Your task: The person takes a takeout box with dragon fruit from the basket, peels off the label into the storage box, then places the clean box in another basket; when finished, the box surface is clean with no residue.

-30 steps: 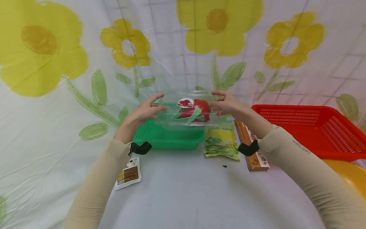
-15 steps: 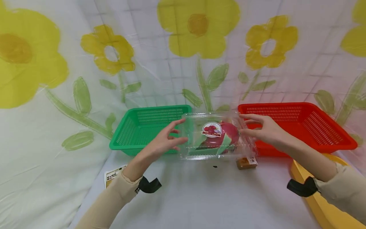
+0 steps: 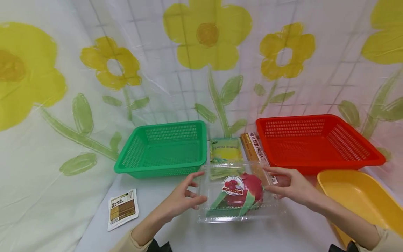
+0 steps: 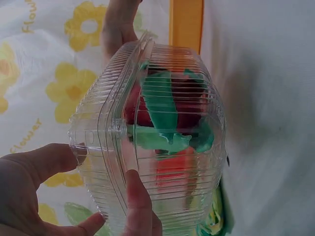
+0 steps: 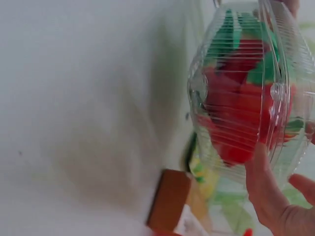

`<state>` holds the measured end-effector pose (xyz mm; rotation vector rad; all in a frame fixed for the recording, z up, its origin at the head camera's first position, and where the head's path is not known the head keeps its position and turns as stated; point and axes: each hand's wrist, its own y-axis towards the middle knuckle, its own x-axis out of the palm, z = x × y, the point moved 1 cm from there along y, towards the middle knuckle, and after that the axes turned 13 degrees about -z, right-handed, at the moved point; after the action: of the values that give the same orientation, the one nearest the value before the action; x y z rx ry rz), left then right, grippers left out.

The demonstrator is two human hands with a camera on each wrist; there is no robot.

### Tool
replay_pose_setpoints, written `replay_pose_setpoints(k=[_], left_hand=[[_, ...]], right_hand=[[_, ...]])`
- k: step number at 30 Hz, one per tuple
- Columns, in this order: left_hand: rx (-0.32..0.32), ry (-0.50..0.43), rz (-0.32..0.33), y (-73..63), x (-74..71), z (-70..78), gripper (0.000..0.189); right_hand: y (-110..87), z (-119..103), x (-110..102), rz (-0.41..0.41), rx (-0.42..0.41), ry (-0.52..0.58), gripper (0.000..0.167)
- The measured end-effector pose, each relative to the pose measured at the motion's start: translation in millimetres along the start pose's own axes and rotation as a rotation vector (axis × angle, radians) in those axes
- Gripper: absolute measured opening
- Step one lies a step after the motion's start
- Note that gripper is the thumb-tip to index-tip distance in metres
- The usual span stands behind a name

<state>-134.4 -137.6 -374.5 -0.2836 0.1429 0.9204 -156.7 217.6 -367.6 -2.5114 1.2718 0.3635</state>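
Between both hands is a clear plastic clamshell box with a round red fruit-print label. A pink-red dragon fruit with green scales lies inside, and some green and red pieces also show through the walls. My left hand grips the box's left end, thumb on one side and fingers on the other. At the opposite end my right hand holds it the same way. In both wrist views the box appears raised off the white tabletop. Its lid is down.
Behind the box stand a green basket on the left and a red basket on the right. A yellow pouch and a long pasta box lie between them. A yellow bin is at right, a brown-and-white packet at left.
Both hands have brought the clamshell box from over the green basket to the right, then nearer to me. The view has shifted, and the yellow pouch shows again behind the box.
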Motion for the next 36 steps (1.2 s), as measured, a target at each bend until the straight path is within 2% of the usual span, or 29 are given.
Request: replay_pose_setpoints(k=[5,12,21,24,29,33,36], left_hand=[[-0.014,-0.017,0.012,-7.6,0.8,-16.8,0.073],[-0.035,-0.048,-0.007,-8.5,0.2,-32.0,0.074],[-0.040,-0.028,0.008,-3.2,-0.1,-40.4,0.074],[-0.030,0.041,0.019,-1.8,1.0,-40.6,0.076],[0.011,0.267,0.073,-0.8,0.9,-44.8,0.075],[0.041,0.444,0.162,-0.2,2.9,-49.2,0.071],[0.111,0.601,0.244,0.7,5.8,-49.8,0.070]], right_hand=[[7.8,12.9,13.1,-0.036,-0.004,0.044,0.071],[16.9,25.9,21.5,-0.050,-0.014,0.086,0.069],[20.9,26.4,20.2,-0.041,-0.015,0.065,0.069],[21.3,25.7,20.9,-0.030,-0.012,0.045,0.069],[22.5,27.6,22.0,-0.017,-0.066,-0.057,0.066],[21.7,27.1,22.0,0.009,-0.080,-0.176,0.062],[21.2,23.9,22.6,0.039,-0.098,-0.253,0.060]])
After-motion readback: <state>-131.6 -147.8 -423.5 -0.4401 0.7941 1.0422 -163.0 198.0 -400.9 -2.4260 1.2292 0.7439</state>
